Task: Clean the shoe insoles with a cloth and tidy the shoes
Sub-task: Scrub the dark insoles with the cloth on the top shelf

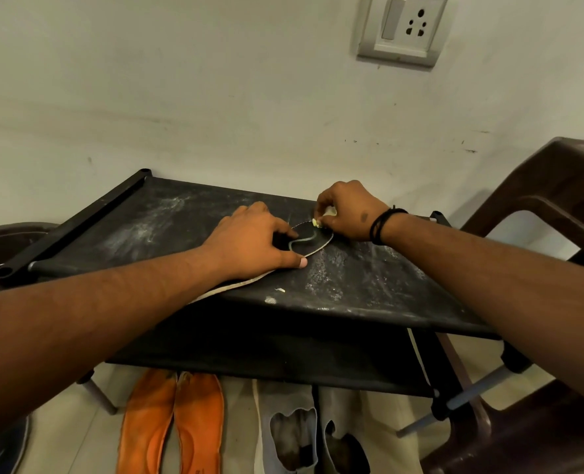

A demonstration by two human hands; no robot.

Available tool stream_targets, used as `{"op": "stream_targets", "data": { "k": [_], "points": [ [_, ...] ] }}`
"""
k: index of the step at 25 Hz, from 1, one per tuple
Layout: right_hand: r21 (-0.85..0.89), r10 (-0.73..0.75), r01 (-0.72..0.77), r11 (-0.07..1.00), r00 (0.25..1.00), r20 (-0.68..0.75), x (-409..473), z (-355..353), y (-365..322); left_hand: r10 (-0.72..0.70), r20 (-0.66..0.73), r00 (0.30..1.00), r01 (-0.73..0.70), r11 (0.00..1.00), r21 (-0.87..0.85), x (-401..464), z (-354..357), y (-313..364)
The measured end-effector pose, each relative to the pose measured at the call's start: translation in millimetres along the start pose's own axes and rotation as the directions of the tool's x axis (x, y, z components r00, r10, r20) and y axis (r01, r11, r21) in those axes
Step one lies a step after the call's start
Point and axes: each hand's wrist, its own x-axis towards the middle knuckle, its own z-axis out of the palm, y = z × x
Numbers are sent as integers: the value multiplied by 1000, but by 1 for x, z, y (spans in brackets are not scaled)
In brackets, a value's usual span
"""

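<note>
Left hand (252,239) presses one dark insole (312,242) flat on the tabletop (369,278). Right hand (347,212) pinches a small cloth (328,213). Below lie two orange insoles (174,425) and two grey insoles (304,432).

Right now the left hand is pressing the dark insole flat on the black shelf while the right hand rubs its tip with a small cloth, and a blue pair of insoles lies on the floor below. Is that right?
Not quite: the pair of insoles on the floor is orange, not blue, as the head view shows. The rest holds: left hand presses the dark insole on the black shelf, right hand rubs its tip with the small cloth.
</note>
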Motion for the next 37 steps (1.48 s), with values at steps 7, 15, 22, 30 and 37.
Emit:
{"op": "stream_targets", "data": {
  "k": [7,15,22,30,37],
  "points": [
    [164,-92,54,985,968,232,-32,-6,0,22,-15,1000,-22,1000,8,2,3,-3],
    [90,5,-12,996,997,78,-19,-1,0,26,-18,999,-26,1000,6,3,4,-5],
    [116,22,-31,993,997,74,-23,3,-4,35,-22,999,-35,999,-10,7,5,-7],
    [136,-60,42,990,989,136,-34,8,-13,46,-40,998,-47,999,-14,5,7,-8],
    [-96,88,-92,991,995,-47,-15,13,-4,29,-36,999,-30,999,-16,7,7,-7]
  ]
}}
